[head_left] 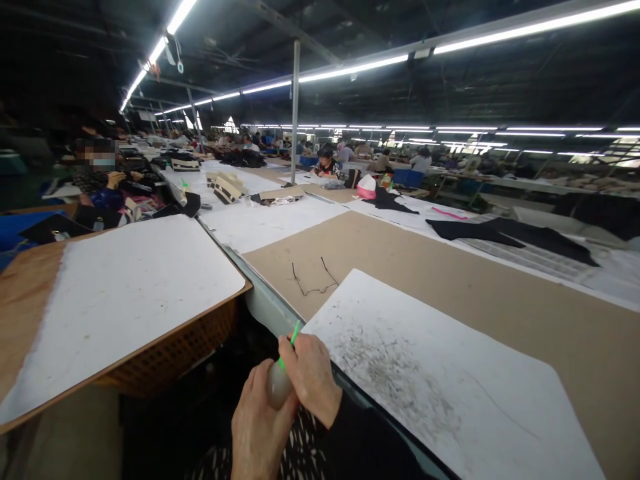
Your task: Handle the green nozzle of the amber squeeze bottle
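A whitish translucent bottle [279,387] with a thin green nozzle [295,333] is held over my lap, just off the table edge. My left hand [263,417] wraps round the bottle's body from below. The fingers of my right hand [313,373] are closed at the green cap, and the nozzle tip sticks out above them. To the right of my hands, a white board [480,373] with dark smudges and scratches lies on the brown-covered table. A pair of glasses [314,289] rests beyond the board's left corner.
At the left stands a table with a white sheet [145,273], and below it a yellow basket [170,353]. Stacked pieces [225,187], black cloth [475,231] and a pink-and-white item [367,187] lie further back. A person [327,163] sits across the table; another is at the left.
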A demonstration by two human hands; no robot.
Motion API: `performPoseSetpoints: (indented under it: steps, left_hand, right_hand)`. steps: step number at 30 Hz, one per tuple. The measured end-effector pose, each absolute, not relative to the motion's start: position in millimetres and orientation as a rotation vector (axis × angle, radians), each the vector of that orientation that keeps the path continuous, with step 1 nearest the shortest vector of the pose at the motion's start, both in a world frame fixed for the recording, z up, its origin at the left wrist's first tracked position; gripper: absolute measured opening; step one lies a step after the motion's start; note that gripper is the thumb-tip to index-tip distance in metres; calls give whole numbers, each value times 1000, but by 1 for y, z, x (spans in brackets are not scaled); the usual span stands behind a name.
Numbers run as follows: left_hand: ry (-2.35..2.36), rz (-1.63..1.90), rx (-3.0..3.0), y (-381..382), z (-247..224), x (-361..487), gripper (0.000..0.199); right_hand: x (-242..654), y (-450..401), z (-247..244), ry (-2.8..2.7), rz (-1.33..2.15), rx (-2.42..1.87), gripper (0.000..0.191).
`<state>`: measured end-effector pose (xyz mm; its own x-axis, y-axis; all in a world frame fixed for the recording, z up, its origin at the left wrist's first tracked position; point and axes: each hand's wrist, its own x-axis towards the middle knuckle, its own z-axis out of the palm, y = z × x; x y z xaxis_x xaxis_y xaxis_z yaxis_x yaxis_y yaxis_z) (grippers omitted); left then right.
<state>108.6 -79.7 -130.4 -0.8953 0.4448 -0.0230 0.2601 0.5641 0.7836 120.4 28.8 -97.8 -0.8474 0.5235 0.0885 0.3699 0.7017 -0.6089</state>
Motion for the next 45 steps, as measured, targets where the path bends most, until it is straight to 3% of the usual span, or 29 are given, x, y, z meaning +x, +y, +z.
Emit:
performPoseSetpoints:
  steps: [6, 15, 23, 28, 45]
  left_hand:
    - [2399, 1273, 639, -60, -113, 111, 38]
    - [2516, 1270, 729, -38, -116, 115, 33]
    - [2478, 1255, 660, -35, -123, 115, 29]
    - [2455, 1282, 701, -31, -120, 111, 30]
    - [1860, 1574, 719, -27, -105, 111, 29]
  right_hand:
    - [130, 54, -88, -2603, 990, -720, 35]
    - [137, 72, -85, -2553, 1137, -825, 51]
    - [135, 67, -98, -2620, 868, -881, 45]
    - [136, 74, -96, -2615, 861, -820, 34]
    - [144, 87, -80, -2655, 1088, -562, 38]
